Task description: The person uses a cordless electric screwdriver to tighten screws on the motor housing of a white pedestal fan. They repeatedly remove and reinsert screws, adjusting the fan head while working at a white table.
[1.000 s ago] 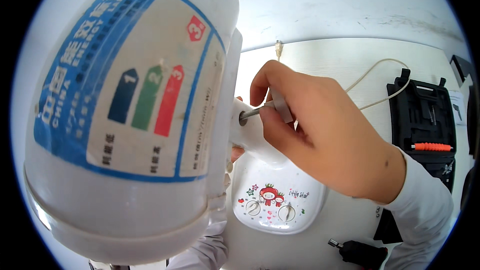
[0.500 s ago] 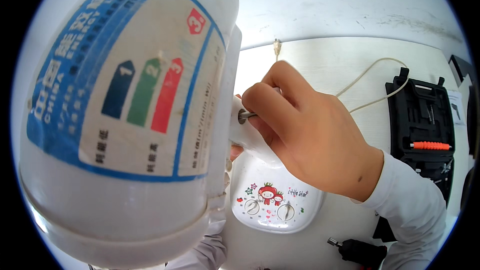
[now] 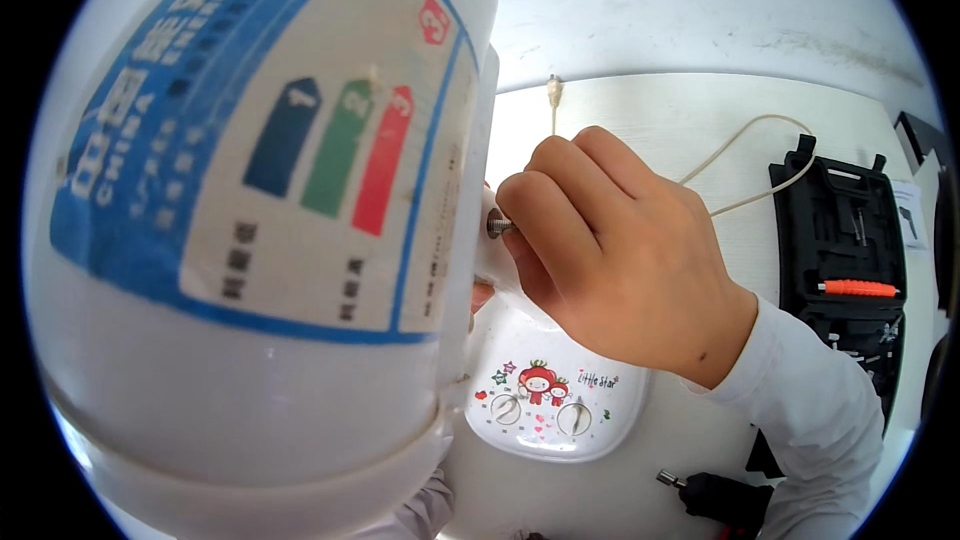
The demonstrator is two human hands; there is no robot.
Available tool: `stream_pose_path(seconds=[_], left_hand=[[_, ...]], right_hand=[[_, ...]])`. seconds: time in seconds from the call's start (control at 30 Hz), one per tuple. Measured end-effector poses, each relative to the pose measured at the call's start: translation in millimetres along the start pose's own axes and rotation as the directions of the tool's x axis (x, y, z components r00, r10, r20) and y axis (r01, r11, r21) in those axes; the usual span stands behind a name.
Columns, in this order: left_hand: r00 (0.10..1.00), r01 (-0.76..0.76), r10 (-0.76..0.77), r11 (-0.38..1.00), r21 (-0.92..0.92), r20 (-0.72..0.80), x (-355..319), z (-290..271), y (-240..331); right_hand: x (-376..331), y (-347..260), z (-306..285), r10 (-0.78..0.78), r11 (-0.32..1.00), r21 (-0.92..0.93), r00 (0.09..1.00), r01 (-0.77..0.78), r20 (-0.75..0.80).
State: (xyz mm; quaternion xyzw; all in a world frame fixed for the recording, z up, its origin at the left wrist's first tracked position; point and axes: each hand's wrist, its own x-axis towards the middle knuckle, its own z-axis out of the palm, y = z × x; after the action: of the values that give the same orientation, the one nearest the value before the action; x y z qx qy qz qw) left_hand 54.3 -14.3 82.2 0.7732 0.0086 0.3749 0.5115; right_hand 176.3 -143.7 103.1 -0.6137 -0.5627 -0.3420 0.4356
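A white desk fan fills the left, its rounded motor housing (image 3: 300, 380) close to me and bearing a blue-edged energy label. Below it, the fan's white base (image 3: 545, 435) has two knobs and red cartoon figures. At the neck (image 3: 495, 260), my right hand (image 3: 630, 250) is closed, thumb and fingers pinching the end of a threaded metal screw (image 3: 497, 224). Only bits of my left hand (image 3: 482, 295) show behind the housing, with fingers around the neck; the rest of it is hidden.
On the white table's right side lies an open black tool case (image 3: 835, 230) with an orange-handled tool (image 3: 858, 288). A black power screwdriver (image 3: 720, 500) with a metal socket lies at the front right. A pale cord (image 3: 745, 205) with a plug (image 3: 554, 90) runs along the back.
The motor housing has shifted slightly right and its label has moved up. My right hand has turned a little at the screw, its fingers more curled.
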Motion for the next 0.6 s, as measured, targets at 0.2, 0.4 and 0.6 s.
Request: stream_pose_path(seconds=[0.2,0.4,0.6], left_hand=[[1.000,0.011,-0.011,1.000,0.005,-0.007,0.7,-0.7,-2.8],[1.000,0.017,-0.017,1.000,0.010,-0.014,-1.9,-2.5,-3.5],[1.000,0.026,-0.026,1.000,0.017,-0.017,-3.3,-3.0,-5.4]], right_hand=[[-0.7,9.3,4.4,-0.066,0.998,0.016,0.996,0.067,-0.064],[1.5,7.1,2.3,-0.080,0.997,0.007,0.993,0.081,-0.089],[1.4,5.4,0.5,-0.145,0.989,-0.048,0.987,0.142,-0.063]])
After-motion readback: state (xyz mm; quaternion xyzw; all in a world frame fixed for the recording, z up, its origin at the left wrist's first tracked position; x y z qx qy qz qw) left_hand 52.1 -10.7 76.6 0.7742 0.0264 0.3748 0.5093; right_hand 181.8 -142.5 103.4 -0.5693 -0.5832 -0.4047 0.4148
